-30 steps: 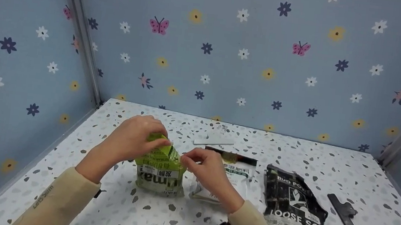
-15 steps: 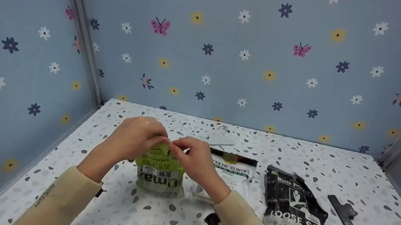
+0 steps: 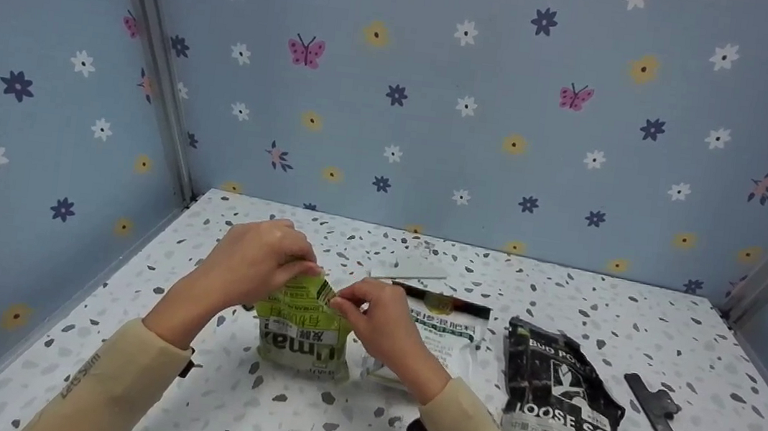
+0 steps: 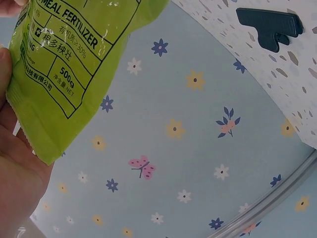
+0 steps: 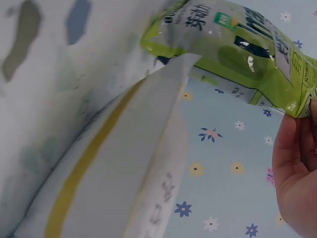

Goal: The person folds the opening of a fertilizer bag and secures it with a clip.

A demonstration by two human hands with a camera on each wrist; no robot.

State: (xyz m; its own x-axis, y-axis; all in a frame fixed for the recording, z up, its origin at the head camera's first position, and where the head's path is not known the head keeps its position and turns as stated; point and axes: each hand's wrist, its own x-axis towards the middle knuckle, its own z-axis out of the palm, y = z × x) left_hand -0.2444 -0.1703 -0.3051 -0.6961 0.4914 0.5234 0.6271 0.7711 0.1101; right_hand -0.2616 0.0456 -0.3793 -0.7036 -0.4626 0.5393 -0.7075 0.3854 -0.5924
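Observation:
A green and clear bag of fertilizer (image 3: 304, 329) stands upright on the table; its back reads "meal fertilizer" and "500g" in the left wrist view. My left hand (image 3: 252, 258) pinches its top edge at the left, thumb toward me. The right hand (image 3: 389, 324) pinches the top edge at the right corner, a little lower. In the right wrist view, creases run along the bag (image 5: 247, 54) toward the right fingers (image 5: 292, 134). Under the fingertips, the edge itself is hidden.
Right of the green bag lies a white fertilizer bag (image 3: 447, 331), partly behind my right hand. A black "Loose Soil" bag (image 3: 564, 409) lies farther right, with a black clip (image 3: 651, 407) beside it. Another dark clip (image 4: 270, 25) shows in the left wrist view. Flowered panels (image 3: 464, 145) enclose the table.
My right hand went from the bag's right corner up and left to near the left fingers, then back right and down to the corner. The left hand keeps its hold with little movement.

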